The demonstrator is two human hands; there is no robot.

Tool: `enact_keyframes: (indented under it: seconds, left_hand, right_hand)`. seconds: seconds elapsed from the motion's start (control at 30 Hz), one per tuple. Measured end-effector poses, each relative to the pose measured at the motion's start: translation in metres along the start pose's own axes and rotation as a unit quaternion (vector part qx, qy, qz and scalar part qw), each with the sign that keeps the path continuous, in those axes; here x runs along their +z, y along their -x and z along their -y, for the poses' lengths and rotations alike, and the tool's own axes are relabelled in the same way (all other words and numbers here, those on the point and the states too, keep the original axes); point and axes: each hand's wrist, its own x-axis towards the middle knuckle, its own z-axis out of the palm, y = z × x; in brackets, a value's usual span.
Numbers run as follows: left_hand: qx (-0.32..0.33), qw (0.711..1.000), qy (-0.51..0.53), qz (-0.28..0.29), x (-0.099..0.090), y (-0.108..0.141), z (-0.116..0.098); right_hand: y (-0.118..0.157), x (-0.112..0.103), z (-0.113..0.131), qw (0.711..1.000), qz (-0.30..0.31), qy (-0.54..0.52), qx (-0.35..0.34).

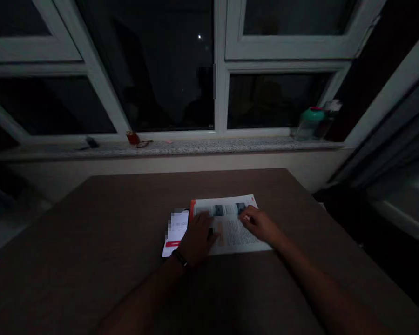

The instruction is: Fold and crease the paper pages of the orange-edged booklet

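Observation:
A printed page or booklet (237, 235) with text, small pictures and an orange left edge lies flat on the brown table (125, 204). My left hand (197, 237), a dark band at its wrist, rests over the page's left side with fingers stretched and thumb apart. A small dark patch shows beside that thumb; I cannot tell what it is. On the page's upper right, my right hand (260, 223) has its fingers curled together, with a tiny pale spot at the fingertips. A lit phone (176, 228) lies left of the page, partly behind my left hand.
Beyond the table runs a speckled stone windowsill (202, 145) under dark windows. On it stand a small red jar (132, 137), a thin looped item (145, 144) and a clear container with a green lid (309, 123). A curtain (387, 125) hangs at the right. The room is dim.

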Motion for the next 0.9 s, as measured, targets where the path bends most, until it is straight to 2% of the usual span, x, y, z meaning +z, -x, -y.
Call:
enact_keyframes:
  seconds: [0.27,0.5,0.7,0.9]
  left_hand:
    - [-0.001,1.0,0.0,-0.017,0.006,-0.001,0.01]
    - [-0.014,0.999,-0.032,-0.027,0.012,-0.001,0.013]
    - [-0.034,0.998,-0.045,0.004,0.01,0.0,0.007]
    - [-0.039,0.997,-0.057,0.032,0.001,0.002,-0.002]
  right_hand:
    - [-0.004,0.008,0.0,0.999,0.023,0.038,-0.003]
    - [-0.004,0.005,0.005,1.0,0.01,-0.003,0.016]
    - [-0.001,0.002,0.007,1.0,-0.022,0.017,0.012]
    - [0.003,-0.002,0.009,1.0,0.015,0.022,-0.003]
